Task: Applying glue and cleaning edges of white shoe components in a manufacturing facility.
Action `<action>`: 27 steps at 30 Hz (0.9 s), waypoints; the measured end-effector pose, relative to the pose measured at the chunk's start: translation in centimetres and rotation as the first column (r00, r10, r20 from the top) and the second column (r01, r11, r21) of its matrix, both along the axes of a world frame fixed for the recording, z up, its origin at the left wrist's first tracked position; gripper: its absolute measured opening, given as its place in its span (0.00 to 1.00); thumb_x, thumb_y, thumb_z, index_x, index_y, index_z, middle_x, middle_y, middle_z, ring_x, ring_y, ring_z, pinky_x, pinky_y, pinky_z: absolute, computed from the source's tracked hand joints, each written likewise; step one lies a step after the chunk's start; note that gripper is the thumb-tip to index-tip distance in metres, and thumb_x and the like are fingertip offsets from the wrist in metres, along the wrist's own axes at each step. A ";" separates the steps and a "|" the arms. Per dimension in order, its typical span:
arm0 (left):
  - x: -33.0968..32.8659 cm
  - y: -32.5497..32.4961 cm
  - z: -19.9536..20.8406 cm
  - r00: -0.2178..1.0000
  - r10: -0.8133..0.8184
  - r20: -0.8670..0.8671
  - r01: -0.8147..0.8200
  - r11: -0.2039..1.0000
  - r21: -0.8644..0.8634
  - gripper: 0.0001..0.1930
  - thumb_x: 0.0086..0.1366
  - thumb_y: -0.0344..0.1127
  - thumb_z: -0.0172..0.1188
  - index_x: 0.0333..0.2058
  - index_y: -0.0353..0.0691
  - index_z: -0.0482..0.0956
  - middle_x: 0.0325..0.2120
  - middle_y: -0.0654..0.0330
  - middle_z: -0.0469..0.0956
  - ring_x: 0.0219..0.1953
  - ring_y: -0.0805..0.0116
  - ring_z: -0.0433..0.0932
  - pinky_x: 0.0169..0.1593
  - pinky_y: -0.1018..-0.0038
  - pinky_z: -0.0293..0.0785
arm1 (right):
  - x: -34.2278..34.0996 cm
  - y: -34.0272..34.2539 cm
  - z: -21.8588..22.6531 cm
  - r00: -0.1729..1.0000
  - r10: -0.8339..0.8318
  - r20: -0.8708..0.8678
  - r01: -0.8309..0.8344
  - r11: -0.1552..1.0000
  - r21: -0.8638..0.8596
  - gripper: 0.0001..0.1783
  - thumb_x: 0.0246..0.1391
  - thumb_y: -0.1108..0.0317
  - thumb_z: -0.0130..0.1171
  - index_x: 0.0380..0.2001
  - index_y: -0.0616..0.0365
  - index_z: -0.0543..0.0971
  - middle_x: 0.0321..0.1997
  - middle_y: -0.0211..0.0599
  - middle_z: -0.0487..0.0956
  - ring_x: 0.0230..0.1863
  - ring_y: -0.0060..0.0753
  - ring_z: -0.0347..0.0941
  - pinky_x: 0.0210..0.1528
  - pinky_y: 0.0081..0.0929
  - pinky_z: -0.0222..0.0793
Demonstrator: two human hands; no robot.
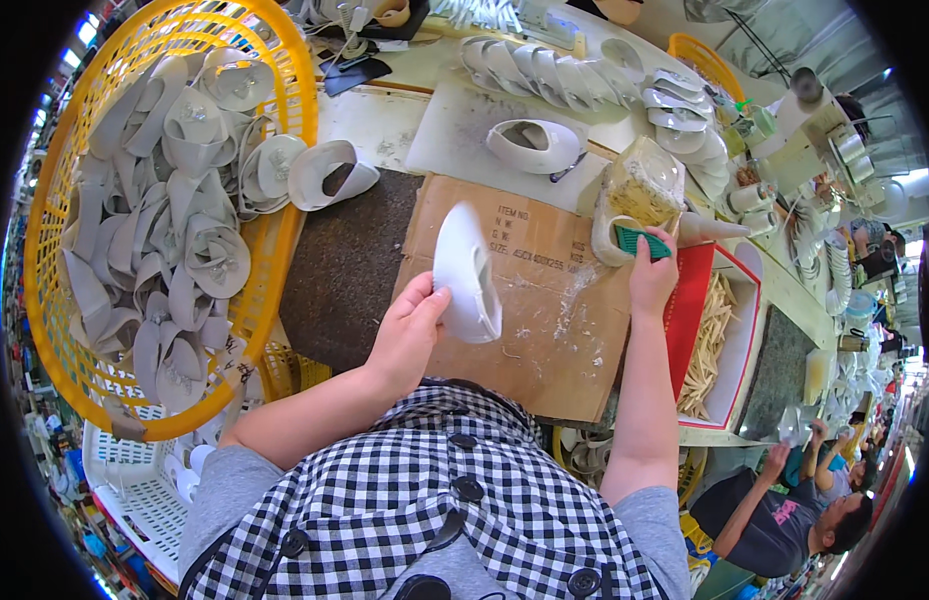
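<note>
My left hand point(412, 325) pinches the edge of a white shoe upper point(468, 278), holding it upright above a cardboard sheet point(554, 370). In my right hand point(652, 282) is a green brush point(646, 241), its head at the mouth of a cut plastic jug point(639, 180) crusted with yellowish residue. Whether the brush touches what is inside I cannot tell. Another white upper point(532, 146) lies beyond the cardboard, and one more point(329, 175) rests to the left, next to a yellow basket's rim.
The large yellow basket point(302, 90) at left is heaped with white uppers point(189, 220). Rows of uppers point(554, 75) stand at the back. At right, a red-and-white box point(691, 320) holds thin pale sticks point(712, 350). Another person point(774, 515) sits at far right.
</note>
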State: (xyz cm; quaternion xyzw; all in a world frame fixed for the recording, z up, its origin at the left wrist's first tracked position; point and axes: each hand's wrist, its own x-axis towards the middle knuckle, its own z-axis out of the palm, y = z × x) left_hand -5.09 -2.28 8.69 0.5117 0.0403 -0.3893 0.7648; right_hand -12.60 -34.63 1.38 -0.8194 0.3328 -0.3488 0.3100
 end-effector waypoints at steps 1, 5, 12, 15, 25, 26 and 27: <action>0.5 0.2 0.2 0.993 -0.055 0.102 0.052 0.998 0.029 0.14 0.67 0.33 0.43 0.49 0.35 0.68 0.40 0.63 0.73 0.43 0.77 0.70 0.48 0.77 0.65 | 0.3 -0.5 -0.1 1.000 -0.022 -0.009 0.021 1.000 -0.019 0.12 0.52 0.69 0.57 0.40 0.61 0.73 0.38 0.40 0.76 0.38 0.35 0.74 0.42 0.29 0.68; 1.9 1.6 -3.7 0.986 -0.159 -0.056 0.167 0.967 0.192 0.14 0.66 0.31 0.43 0.49 0.37 0.69 0.41 0.63 0.74 0.42 0.74 0.73 0.46 0.76 0.69 | -1.1 -0.8 -0.4 0.966 -0.157 0.206 0.164 0.986 -0.019 0.12 0.52 0.71 0.55 0.41 0.60 0.71 0.37 0.40 0.75 0.37 0.34 0.73 0.39 0.28 0.69; 0.6 2.8 -6.1 0.979 -0.166 -0.121 0.172 0.984 0.045 0.18 0.66 0.34 0.41 0.53 0.38 0.66 0.43 0.62 0.73 0.45 0.72 0.72 0.50 0.73 0.67 | 0.5 8.7 2.8 0.950 0.035 0.309 -0.278 0.538 0.796 0.13 0.53 0.72 0.54 0.42 0.56 0.69 0.35 0.34 0.73 0.34 0.27 0.73 0.31 0.26 0.74; 0.9 2.2 -6.4 0.962 -0.269 -0.052 0.273 0.955 0.116 0.19 0.67 0.38 0.39 0.54 0.38 0.65 0.45 0.58 0.72 0.46 0.70 0.72 0.51 0.72 0.67 | 4.3 13.7 3.8 0.892 0.322 0.318 -0.436 0.418 0.797 0.12 0.52 0.73 0.55 0.41 0.57 0.71 0.34 0.35 0.75 0.35 0.29 0.74 0.30 0.26 0.76; 3.3 1.6 -3.4 0.925 -0.208 -0.317 0.156 0.971 -0.181 0.22 0.69 0.43 0.31 0.55 0.36 0.61 0.49 0.53 0.70 0.51 0.59 0.71 0.53 0.60 0.68 | 0.9 14.3 6.8 0.267 0.960 -0.088 -0.933 0.235 -0.272 0.11 0.46 0.72 0.54 0.37 0.54 0.76 0.39 0.39 0.78 0.42 0.39 0.76 0.44 0.32 0.73; 3.6 1.5 -3.0 0.926 -0.205 -0.317 0.150 0.970 -0.190 0.22 0.69 0.43 0.31 0.55 0.36 0.61 0.49 0.53 0.70 0.51 0.59 0.71 0.53 0.60 0.68 | 0.2 14.3 7.0 0.261 0.960 -0.097 -0.935 0.227 -0.271 0.11 0.46 0.72 0.54 0.37 0.54 0.76 0.39 0.39 0.78 0.42 0.39 0.76 0.44 0.32 0.73; 3.9 1.2 -2.3 0.917 -0.168 -0.362 0.085 0.968 -0.235 0.22 0.69 0.43 0.32 0.54 0.37 0.61 0.49 0.53 0.70 0.51 0.59 0.71 0.54 0.59 0.67 | -0.3 14.3 7.2 0.301 0.951 -0.073 -0.901 0.259 -0.347 0.11 0.46 0.70 0.53 0.37 0.54 0.76 0.40 0.38 0.78 0.43 0.40 0.75 0.44 0.34 0.73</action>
